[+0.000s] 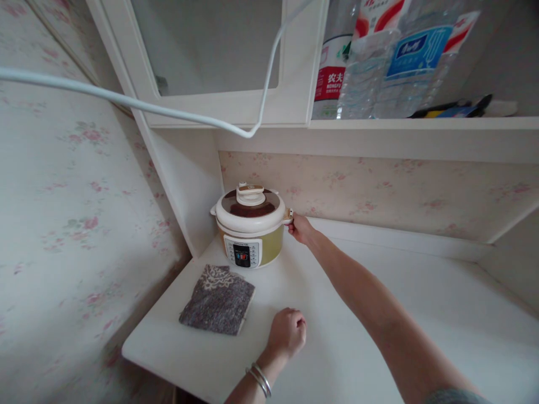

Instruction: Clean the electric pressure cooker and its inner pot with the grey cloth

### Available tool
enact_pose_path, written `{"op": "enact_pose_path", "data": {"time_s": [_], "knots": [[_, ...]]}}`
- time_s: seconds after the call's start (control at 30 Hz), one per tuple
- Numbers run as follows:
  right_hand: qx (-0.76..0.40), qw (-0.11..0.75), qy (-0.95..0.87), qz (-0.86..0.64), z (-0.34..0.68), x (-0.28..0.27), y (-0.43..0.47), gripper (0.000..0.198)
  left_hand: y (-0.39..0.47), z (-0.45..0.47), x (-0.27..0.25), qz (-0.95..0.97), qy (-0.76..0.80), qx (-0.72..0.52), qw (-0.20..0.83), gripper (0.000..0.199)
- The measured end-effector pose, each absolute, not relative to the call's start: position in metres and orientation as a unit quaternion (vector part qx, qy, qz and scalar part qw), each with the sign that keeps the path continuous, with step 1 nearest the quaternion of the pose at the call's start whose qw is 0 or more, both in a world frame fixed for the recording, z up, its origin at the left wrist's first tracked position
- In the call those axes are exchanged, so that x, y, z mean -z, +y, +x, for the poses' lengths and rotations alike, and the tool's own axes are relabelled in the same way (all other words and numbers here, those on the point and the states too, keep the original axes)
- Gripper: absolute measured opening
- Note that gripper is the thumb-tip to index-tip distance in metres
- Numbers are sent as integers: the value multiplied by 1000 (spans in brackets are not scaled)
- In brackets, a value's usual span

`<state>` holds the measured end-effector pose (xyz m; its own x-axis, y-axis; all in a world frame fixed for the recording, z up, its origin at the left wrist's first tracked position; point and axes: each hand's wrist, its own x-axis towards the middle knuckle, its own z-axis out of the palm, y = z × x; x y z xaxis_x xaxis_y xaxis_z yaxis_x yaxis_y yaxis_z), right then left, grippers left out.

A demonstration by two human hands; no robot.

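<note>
An electric pressure cooker (pixel 272 248) with a cream lid, brown top and green body stands upright at the back left of the white counter. My right hand (pixel 300 229) is closed around the handle on the cooker's right side, fingers partly hidden beneath it. Nearer to me, my left hand (pixel 287 334) hovers over or rests on the counter, curled into a fist with nothing visible in it; two silver bangles circle its wrist. To the left of that hand, in front of the cooker, lies a folded grey cloth (pixel 219 303) with a pale pattern.
A white counter (pixel 357 348) has a rounded left corner. Overhead hangs a cabinet (pixel 231 108) with a glass door; its open shelf holds several plastic bottles (pixel 416 56). A white bent rod or cable (pixel 168 111) crosses the upper left view. Floral-papered wall (pixel 84 224) stands at left.
</note>
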<state>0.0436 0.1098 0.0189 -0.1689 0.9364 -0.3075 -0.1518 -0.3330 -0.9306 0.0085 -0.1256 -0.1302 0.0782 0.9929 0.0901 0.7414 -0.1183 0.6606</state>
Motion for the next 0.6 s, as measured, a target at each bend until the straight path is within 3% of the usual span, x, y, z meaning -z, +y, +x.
{"op": "enact_pose_path", "data": {"time_s": [0.4,0.6], "knots": [[-604,439,-382,-544,96,-15,109,34,-125,7,129,680,638,-262,249,29],[-585,449,-387,-554,152,-19,103,22,-125,7,132,681,635,-278,235,28]]}}
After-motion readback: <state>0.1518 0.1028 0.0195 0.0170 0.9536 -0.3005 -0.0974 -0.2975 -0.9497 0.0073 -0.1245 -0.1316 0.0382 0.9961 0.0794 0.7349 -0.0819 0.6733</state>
